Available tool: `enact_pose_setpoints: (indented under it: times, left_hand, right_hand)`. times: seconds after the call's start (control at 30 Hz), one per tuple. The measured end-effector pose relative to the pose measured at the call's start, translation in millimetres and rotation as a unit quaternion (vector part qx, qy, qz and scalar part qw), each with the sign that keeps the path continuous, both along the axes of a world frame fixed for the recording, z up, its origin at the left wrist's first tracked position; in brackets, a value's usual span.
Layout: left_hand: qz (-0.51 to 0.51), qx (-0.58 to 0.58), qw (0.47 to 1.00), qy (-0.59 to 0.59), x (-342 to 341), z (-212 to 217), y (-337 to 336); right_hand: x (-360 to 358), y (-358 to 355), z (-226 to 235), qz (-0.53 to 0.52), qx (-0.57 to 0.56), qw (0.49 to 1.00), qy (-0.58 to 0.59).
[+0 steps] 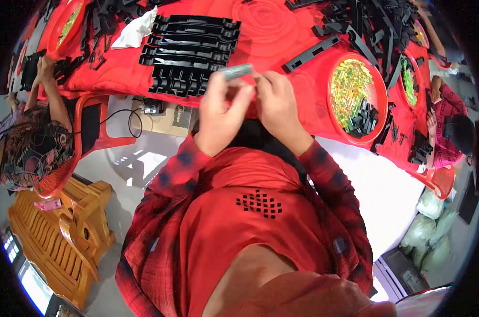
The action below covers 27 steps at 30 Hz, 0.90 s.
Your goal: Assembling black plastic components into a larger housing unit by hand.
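Note:
My left hand [222, 111] is curled at the table's near edge, closed round a small grey-green strip-like piece [237, 71] that is blurred by motion. Close beside it, my right hand [276, 103] has its fingers pinched together near the strip's right end. Whatever lies between those fingertips is too small to make out. Just beyond my left hand, several long black plastic parts [192, 39] lie in a stacked row on the red tablecloth [266, 16]. To the right stands a red round basin [332, 113] of small yellow-green pieces [350, 79] and small black pieces [364, 119].
A white cloth [136, 30] lies left of the row. One black bar [311, 54] and a heap of black parts [374, 24] are at the right. Other people sit at both sides, near a red chair [94, 127]. A wooden bench [54, 232] stands lower left.

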<state>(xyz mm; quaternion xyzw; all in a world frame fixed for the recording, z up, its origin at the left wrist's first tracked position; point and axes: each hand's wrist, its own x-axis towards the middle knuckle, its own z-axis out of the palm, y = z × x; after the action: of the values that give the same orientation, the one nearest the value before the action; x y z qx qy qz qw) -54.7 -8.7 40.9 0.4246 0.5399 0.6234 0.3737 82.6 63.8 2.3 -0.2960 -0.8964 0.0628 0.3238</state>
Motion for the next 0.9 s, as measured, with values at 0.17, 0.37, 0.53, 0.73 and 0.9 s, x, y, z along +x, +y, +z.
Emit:
enact_pose_setpoints:
  times: [0.17, 0.37, 0.53, 0.73, 0.9]
  left_hand:
    - [-0.053, 0.066, 0.968, 0.237, 52.5, -26.5, 75.7]
    - [0.034, 0.127, 0.865, 0.485, 90.0, -50.3, 149.6]
    - [-0.023, 0.044, 0.816, 0.576, 82.9, -59.5, 148.5]
    - [-0.035, 0.033, 0.876, 0.480, 57.9, -56.4, 100.1]
    - [-0.235, -0.181, 0.933, -0.205, 33.6, -52.0, 65.0]
  right_hand:
    - [49.0, -27.6, -24.8, -0.071, -0.118, 0.990, 0.030]
    - [60.6, -39.4, -20.1, -0.087, -0.094, 0.991, 0.033]
    - [65.3, -45.2, -21.1, -0.093, -0.113, 0.989, 0.029]
    - [67.5, -48.8, -22.3, -0.093, -0.092, 0.991, 0.026]
    - [68.3, -51.7, -22.8, -0.093, -0.105, 0.990, 0.033]
